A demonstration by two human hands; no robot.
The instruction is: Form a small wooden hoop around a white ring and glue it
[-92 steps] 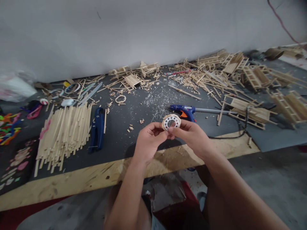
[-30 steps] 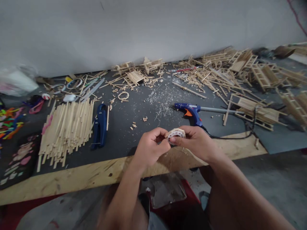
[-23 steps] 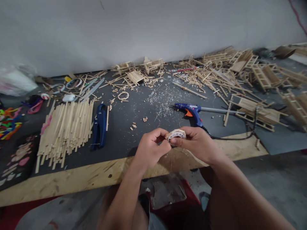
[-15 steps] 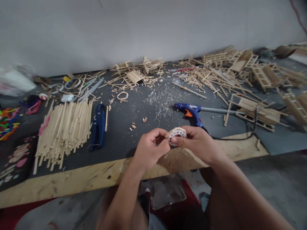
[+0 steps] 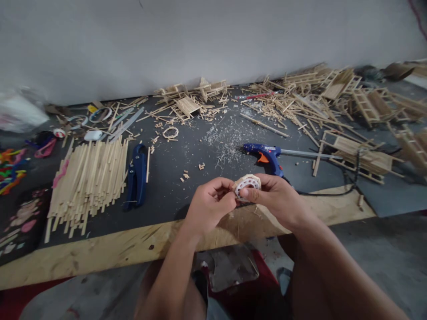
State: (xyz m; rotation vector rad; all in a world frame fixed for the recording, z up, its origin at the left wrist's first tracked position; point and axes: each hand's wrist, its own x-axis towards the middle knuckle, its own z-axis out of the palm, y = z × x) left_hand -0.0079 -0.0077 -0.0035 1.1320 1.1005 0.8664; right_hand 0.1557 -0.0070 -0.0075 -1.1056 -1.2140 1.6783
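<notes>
Head view: two hands pinching one small round wheel of wood pieces.
Left hand (image 5: 208, 209) curled narrow, fingertips on the wheel (image 5: 247, 185); right hand (image 5: 278, 200) clasps it, thumb across the face. Versus half a second earlier, wheel tilted slightly more face-up. Wheel sits between both hands; blue glue gun (image 5: 265, 155) just beyond the right hand, stick pile (image 5: 90, 182) well left.

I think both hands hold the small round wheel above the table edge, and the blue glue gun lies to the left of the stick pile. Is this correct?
Not quite. In the head view, both hands, left hand and right hand, hold the wheel, but the glue gun lies to the right of the stick pile.
</notes>
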